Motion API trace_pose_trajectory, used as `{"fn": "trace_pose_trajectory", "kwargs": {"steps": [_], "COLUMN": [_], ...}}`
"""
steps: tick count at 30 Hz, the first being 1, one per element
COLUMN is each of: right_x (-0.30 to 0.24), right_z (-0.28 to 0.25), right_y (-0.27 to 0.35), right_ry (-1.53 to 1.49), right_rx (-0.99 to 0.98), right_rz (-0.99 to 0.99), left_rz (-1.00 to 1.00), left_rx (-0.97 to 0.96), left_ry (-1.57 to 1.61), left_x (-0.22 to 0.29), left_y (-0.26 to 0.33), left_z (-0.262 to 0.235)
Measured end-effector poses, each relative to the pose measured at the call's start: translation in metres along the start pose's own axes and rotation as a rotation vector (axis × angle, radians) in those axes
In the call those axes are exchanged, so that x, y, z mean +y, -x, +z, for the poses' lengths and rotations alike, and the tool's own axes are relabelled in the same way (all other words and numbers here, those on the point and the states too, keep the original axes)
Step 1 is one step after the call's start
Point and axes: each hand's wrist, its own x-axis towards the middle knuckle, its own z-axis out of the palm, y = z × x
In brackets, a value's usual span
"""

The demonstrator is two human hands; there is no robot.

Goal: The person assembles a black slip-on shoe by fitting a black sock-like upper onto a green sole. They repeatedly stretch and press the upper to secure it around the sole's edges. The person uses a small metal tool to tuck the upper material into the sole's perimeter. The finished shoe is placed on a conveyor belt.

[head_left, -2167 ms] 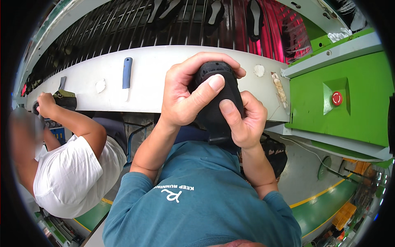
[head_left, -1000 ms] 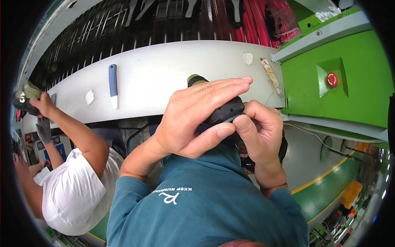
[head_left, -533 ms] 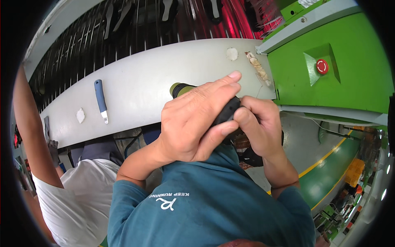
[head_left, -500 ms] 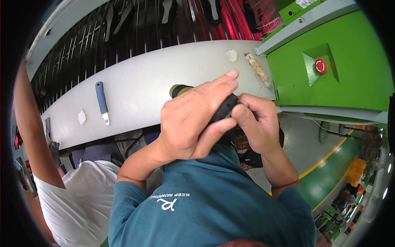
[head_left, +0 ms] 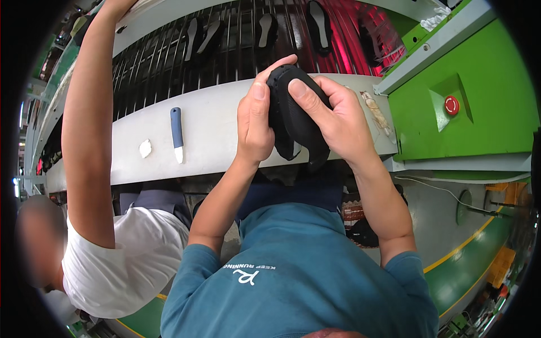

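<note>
Swung round since half a second ago, the black shoe (head_left: pixel 288 119) now stands close to upright in my view; its long axis, which ran from 10 to 4 o'clock, runs from 11 to 5. The broad rounded end points to about 11 and the narrower end to 5; I cannot tell from here which is the toe. The shoe is raised at the near edge of the white table (head_left: pixel 225 121), just past 12 o'clock from my view's centre. My left hand (head_left: pixel 255 124), formerly laid across it, is half curled at its 9 o'clock side, thumb along the rim. My right hand (head_left: pixel 345 125) grips the 3 o'clock side, thumb pressed flat over the face; both sets of fingers pass partly behind and are hidden. At 10 o'clock lies a knife (head_left: pixel 177 132), blade toward 6, beside a white scrap (head_left: pixel 145 148). At 2 stands a green box (head_left: pixel 490 90) bearing a red button (head_left: pixel 452 105).
</note>
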Motion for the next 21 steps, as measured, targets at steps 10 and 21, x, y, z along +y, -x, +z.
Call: {"fn": "trace_pose_trajectory", "kwargs": {"steps": [10,21], "right_x": [0.004,0.018], "right_z": [0.019,0.054], "right_y": [0.034,0.051], "right_ry": [0.23,0.276], "right_rx": [-0.085,-0.057], "right_rz": [-0.271,-0.489], "left_rz": [0.01,0.151], "left_rx": [0.024,0.059], "left_ry": [-0.114,0.022], "left_x": [0.048,0.039], "left_y": [0.037,0.079], "left_z": [-0.024,-0.04]}}
